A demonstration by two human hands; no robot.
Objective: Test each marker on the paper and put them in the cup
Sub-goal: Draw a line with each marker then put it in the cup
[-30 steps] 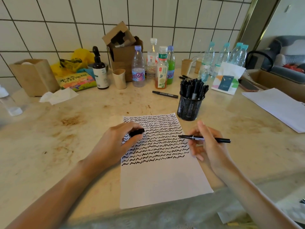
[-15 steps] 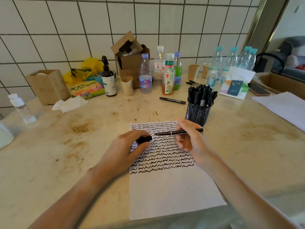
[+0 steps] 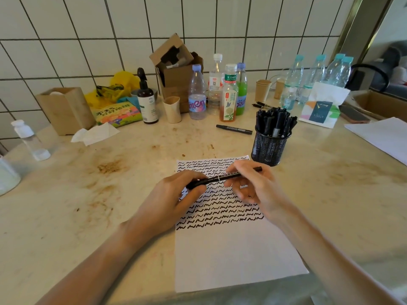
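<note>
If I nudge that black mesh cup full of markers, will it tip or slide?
The mesh cup looks light, so it would probably slide on the smooth countertop. The markers stand well above its rim, so a high push might tip it.

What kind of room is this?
Probably a kitchen or break-room counter used as a work table: a white tiled wall, a stained stone counter, and drink bottles standing at the back.

- One head-worn wide-angle view looks forward and down, close over the table [image 3: 66, 216].
- It faces the tiled wall [image 3: 88, 40] behind the table.
</note>
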